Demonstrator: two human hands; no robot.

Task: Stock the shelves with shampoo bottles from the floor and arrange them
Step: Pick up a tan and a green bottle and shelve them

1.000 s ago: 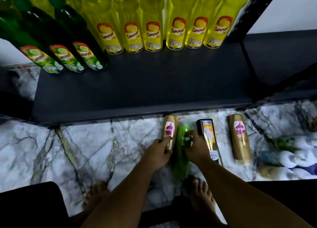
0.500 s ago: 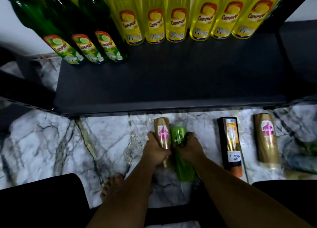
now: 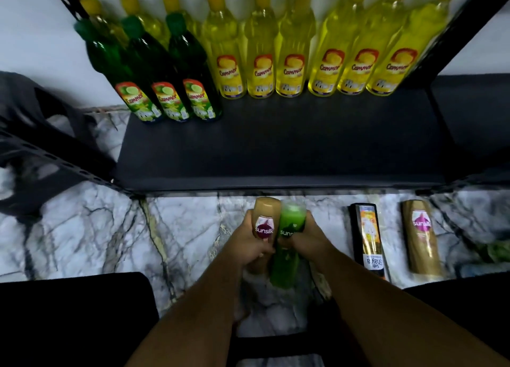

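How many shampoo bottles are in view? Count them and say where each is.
4. A gold bottle in the left hand, a green bottle in the right hand, a black bottle and another gold one lying on the floor. More may be hidden at the blurred right edge.

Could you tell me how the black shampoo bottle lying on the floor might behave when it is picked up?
The black shampoo bottle looks rigid, so it probably keeps its shape. Its glossy surface may be slippery. Its flat-looking sides suggest it won't roll on the marble floor.
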